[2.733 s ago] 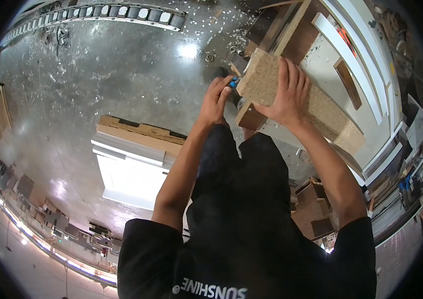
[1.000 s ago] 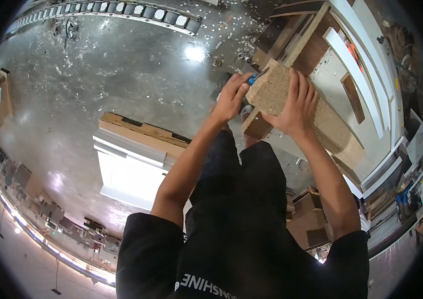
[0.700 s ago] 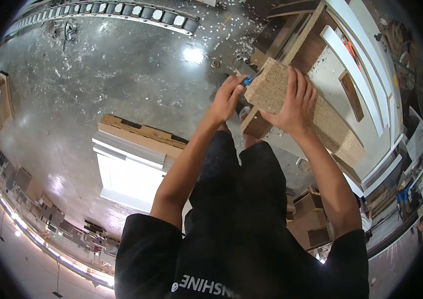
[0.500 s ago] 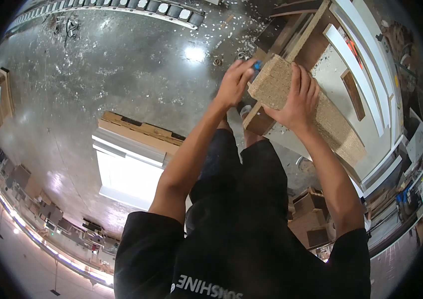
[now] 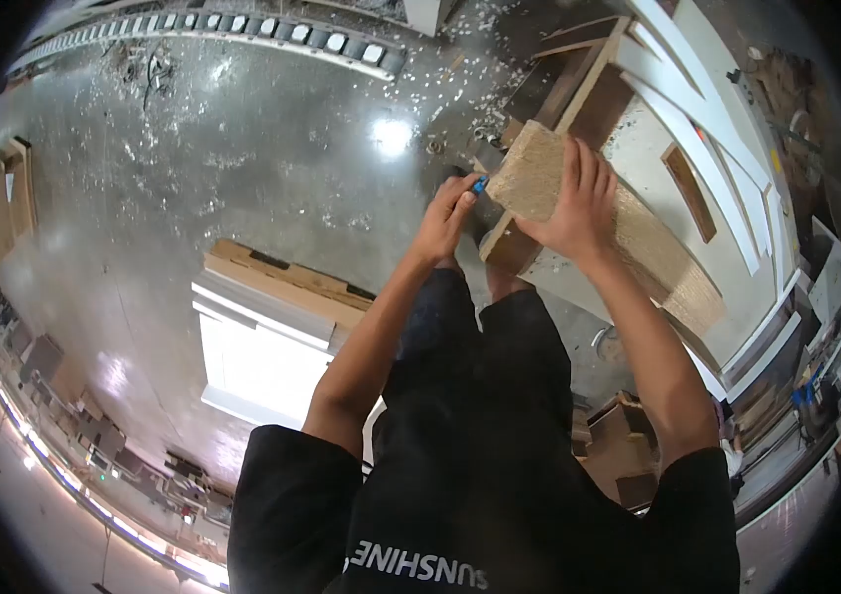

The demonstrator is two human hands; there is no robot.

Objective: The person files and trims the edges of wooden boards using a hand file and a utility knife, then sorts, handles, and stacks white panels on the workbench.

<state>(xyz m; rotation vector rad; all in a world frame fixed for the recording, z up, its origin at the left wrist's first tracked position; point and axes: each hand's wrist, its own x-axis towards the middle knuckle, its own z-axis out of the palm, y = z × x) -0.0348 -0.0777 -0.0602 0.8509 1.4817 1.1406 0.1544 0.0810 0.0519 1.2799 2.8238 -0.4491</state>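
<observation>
A long chipboard block (image 5: 526, 176) lies slantwise over a wooden frame, its near end pointing to my left hand. My right hand (image 5: 582, 206) grips it from above, with the fingers over the top and the thumb at the side edge. Closed around a small blue tool (image 5: 480, 185), my left hand (image 5: 444, 220) is just left of the block's end. Most of the tool is hidden in the fingers. Beneath the block, a brown wooden edge (image 5: 509, 247) of the frame shows.
White strips (image 5: 683, 129) and a short brown wood piece (image 5: 690, 193) lie on the pale panel at right. A stack of boards (image 5: 287, 277) stands on the floor at left. A roller conveyor (image 5: 242, 27) crosses the upper left. Pale scraps litter the floor near the frame.
My left hand with the blue tool has drawn back down and left from the block's end. My right hand keeps its hold on the block. The view has shifted slightly.
</observation>
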